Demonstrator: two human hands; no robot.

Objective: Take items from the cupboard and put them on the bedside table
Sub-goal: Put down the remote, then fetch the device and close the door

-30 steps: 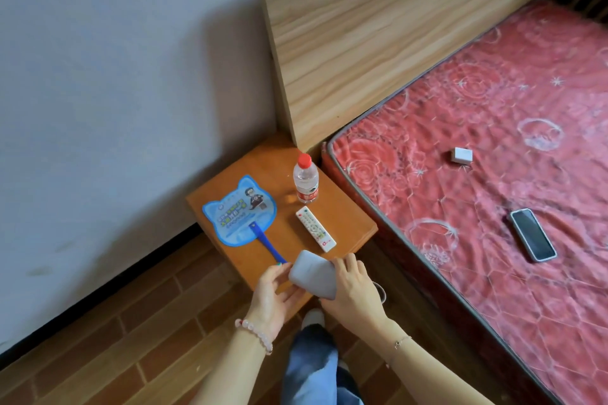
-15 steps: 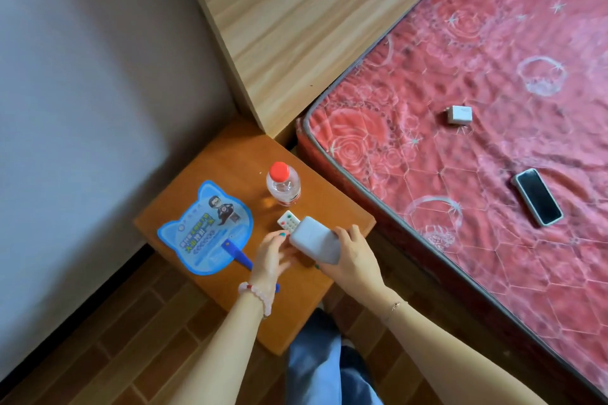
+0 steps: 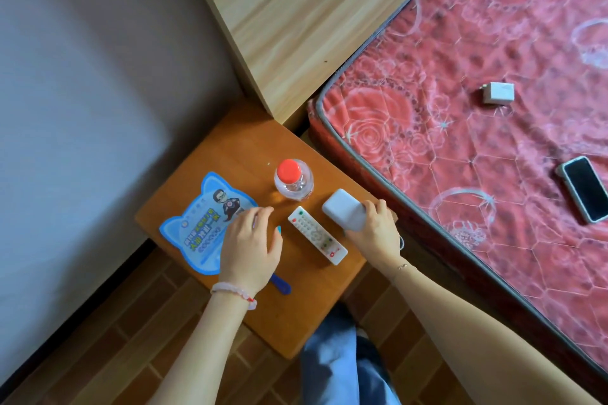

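Bedside table [image 3: 289,322] near edge bare, open room there. Left hand [image 3: 251,245] spread, empty, over blue fan [image 3: 200,227]. Remote [image 3: 317,235] between hands. Right hand [image 3: 373,230] wrapped around grey power bank [image 3: 342,209] at table's right edge, beside mattress [image 3: 477,141]. Bottle [image 3: 292,179] behind; far corner clear.

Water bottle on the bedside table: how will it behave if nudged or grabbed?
The bottle stands upright and looks taller than its base, so a high push would probably tip it. Round body: once down, it likely rolls. Clear thin plastic may flex under a squeeze. Fill level isn't readable from above, so weight is uncertain.
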